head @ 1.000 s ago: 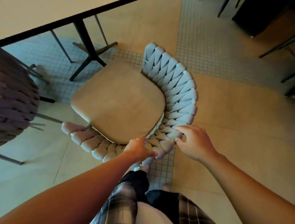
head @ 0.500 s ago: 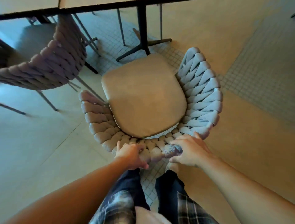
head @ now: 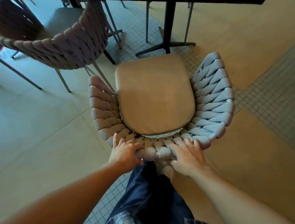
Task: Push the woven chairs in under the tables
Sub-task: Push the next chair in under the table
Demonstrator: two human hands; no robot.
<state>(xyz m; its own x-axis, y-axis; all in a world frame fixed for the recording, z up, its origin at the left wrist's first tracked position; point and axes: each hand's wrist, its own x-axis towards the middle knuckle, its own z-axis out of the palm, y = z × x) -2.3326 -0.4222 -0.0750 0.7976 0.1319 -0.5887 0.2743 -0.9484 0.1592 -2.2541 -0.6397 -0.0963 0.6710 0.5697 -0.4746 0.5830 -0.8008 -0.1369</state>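
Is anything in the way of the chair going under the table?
Yes. The black post of the table and its floor feet stand ahead of the woven chair. A thin leg of the other chair sits by its left side. The left hand and right hand grip its back.

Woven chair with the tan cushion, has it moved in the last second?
Yes. The woven chair has swung round from an angle and now faces the table pedestal squarely.
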